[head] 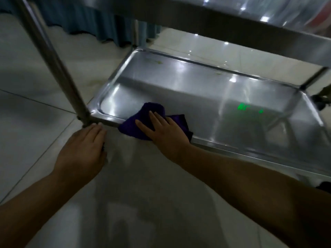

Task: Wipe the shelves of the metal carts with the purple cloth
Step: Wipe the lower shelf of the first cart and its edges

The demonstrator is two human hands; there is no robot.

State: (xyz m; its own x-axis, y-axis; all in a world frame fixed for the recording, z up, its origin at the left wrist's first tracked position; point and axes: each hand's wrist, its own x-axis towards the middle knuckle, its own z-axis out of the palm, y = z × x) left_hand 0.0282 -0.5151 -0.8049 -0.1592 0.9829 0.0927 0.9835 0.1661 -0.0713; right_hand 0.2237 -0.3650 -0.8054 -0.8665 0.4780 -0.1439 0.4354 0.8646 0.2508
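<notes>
No writing or label is readable. One crumpled purple cloth [143, 122] lies over the near rim of the shiny metal cart's bottom tray shelf [206, 90]. The right hand [161, 128] presses it flat with straight fingers. The left hand [84, 145], fingers extended, touches the cart's near corner post [53, 56]. A second shelf [232, 31] overhangs above, and a blue curtain [86, 18] hangs behind on pale floor tiles [35, 111].
</notes>
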